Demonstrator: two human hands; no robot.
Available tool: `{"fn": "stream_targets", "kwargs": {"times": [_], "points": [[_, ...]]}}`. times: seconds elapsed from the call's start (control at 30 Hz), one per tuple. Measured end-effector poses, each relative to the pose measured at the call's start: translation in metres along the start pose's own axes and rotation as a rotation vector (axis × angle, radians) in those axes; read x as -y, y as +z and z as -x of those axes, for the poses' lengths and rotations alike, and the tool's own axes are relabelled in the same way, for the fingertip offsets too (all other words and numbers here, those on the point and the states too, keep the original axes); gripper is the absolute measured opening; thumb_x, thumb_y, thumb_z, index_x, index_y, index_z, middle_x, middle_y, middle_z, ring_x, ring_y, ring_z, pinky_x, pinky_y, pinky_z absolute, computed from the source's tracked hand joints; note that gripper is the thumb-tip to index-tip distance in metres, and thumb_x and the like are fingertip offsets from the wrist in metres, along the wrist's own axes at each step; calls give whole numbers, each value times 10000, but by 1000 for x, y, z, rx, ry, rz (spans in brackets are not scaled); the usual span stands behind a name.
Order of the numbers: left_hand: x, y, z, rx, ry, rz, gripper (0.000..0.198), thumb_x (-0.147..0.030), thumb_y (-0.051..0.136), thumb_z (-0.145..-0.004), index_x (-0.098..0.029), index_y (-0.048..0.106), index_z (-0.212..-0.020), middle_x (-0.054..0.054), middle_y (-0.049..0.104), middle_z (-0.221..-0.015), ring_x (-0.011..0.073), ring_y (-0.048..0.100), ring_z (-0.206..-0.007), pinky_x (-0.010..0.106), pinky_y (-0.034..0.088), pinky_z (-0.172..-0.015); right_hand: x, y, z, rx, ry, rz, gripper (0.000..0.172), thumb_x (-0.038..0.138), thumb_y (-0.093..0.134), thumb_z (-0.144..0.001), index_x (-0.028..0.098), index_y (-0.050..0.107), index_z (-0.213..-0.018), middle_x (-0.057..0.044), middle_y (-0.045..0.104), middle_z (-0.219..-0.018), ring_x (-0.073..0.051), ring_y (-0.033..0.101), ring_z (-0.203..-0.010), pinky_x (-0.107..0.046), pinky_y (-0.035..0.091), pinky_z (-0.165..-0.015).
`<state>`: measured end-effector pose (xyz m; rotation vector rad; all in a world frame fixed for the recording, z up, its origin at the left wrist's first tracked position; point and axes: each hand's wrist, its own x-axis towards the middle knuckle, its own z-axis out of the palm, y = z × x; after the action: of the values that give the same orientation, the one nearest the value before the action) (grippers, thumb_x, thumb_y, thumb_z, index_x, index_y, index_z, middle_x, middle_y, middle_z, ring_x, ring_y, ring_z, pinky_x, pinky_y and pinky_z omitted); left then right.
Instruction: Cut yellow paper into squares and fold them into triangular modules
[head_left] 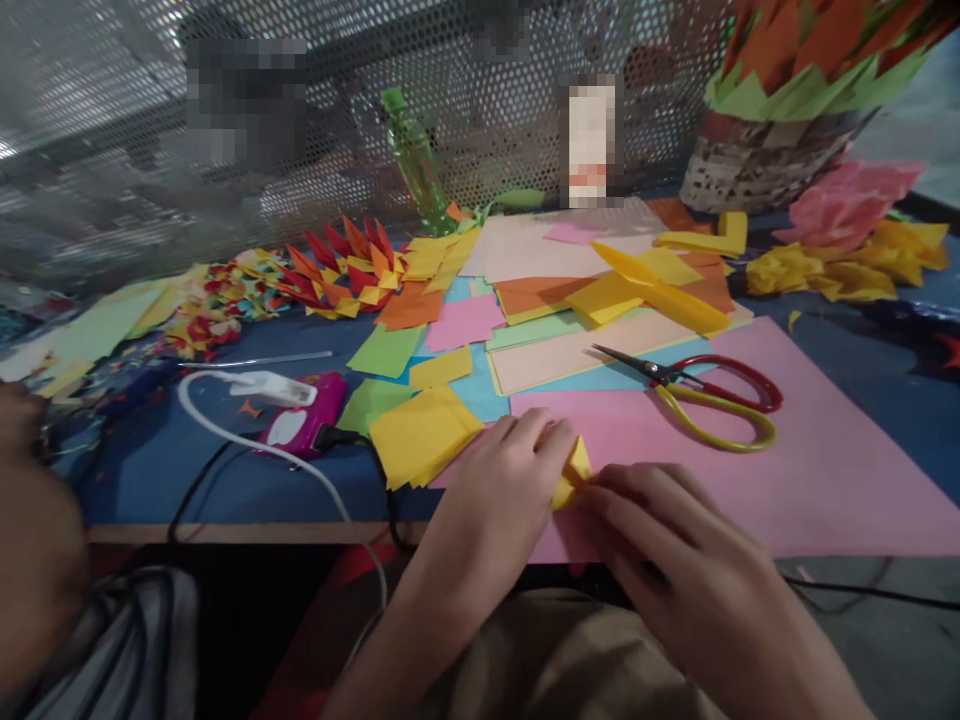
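Between my two hands is a small folded piece of yellow paper (pixel 574 474), over the front edge of a large pink sheet (pixel 817 450). The fingers of my left hand (pixel 504 485) close on its left side. From the right, my right hand (pixel 660 520) pinches the paper's edge with thumb and fingertips. Part of the paper is hidden under my fingers. Left of my left hand lies a stack of yellow paper squares (pixel 420 432). Beyond my right hand, scissors (pixel 667 375) with one red and one yellow handle rest partly spread on the pink sheet.
Coloured paper sheets (pixel 544 365) spread behind my hands. A purple power adapter (pixel 311 425) with a white charger and cables sits left. Farther back are folded paper pieces (pixel 345 270), a green bottle (pixel 416 165) and a paper-covered basket (pixel 772 160). Another person's arm (pixel 37 550) is at far left.
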<state>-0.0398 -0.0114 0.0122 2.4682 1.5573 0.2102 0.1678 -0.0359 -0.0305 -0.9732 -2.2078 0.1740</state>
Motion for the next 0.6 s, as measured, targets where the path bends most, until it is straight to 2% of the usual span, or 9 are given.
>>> {"fn": "stream_targets", "kwargs": {"times": [0.1, 0.2, 0.27, 0.33, 0.4, 0.47, 0.6], "points": [[0, -1, 7, -89, -96, 59, 239, -45, 559, -1083, -202, 665, -1228, 42, 722, -1177, 229, 741, -1004, 389, 621, -880, -5, 3, 2, 47, -62, 81, 246, 104, 576, -1088, 145, 719, -1283, -117, 769, -1261, -273, 679, -1164, -433, 624, -978], [6, -6, 13, -192, -15, 54, 259, -29, 593, -1066, -223, 675, -1217, 10, 712, -1159, 213, 717, -1004, 353, 587, -837, -17, -1, 1, 59, -130, 123, 228, 125, 584, -1099, 163, 723, -1275, -96, 785, -1299, -295, 658, -1248, -466, 582, -1039], [11, -8, 14, -168, 127, 47, 259, -53, 644, -1060, -229, 678, -1247, 4, 722, -1220, 222, 692, -1097, 358, 578, -893, -24, -5, -1, 84, -147, 132, 203, 141, 611, -1095, 178, 729, -1256, -86, 784, -1327, -298, 655, -1271, -486, 572, -1059], [16, -8, 12, -79, 223, 83, 236, -91, 673, -1065, -223, 679, -1260, 0, 734, -1248, 217, 676, -1148, 358, 572, -955, -29, -7, -2, 111, -153, 149, 188, 156, 633, -1086, 187, 734, -1241, -87, 776, -1359, -315, 650, -1298, -535, 566, -1084], [18, -6, 9, -40, 227, 116, 164, -142, 660, -1089, -205, 689, -1237, 4, 742, -1206, 210, 682, -1126, 359, 570, -968, -31, -7, -1, 118, -157, 152, 195, 164, 647, -1077, 188, 733, -1251, -96, 760, -1395, -330, 638, -1315, -558, 572, -1088], [19, -2, 7, -52, 200, 106, 112, -220, 620, -1126, -197, 707, -1192, 12, 741, -1150, 220, 684, -1092, 382, 567, -949, -31, -5, 2, 105, -170, 140, 198, 141, 667, -1058, 178, 736, -1240, -107, 744, -1410, -325, 628, -1300, -519, 592, -1069], [14, 5, 5, -97, 166, 118, 189, -255, 559, -1159, -193, 724, -1090, 9, 736, -1076, 217, 681, -1027, 399, 544, -919, -31, -2, 9, 95, -203, 118, 203, 80, 686, -1031, 124, 738, -1223, -130, 736, -1303, -284, 632, -1203, -434, 608, -1037]]}}
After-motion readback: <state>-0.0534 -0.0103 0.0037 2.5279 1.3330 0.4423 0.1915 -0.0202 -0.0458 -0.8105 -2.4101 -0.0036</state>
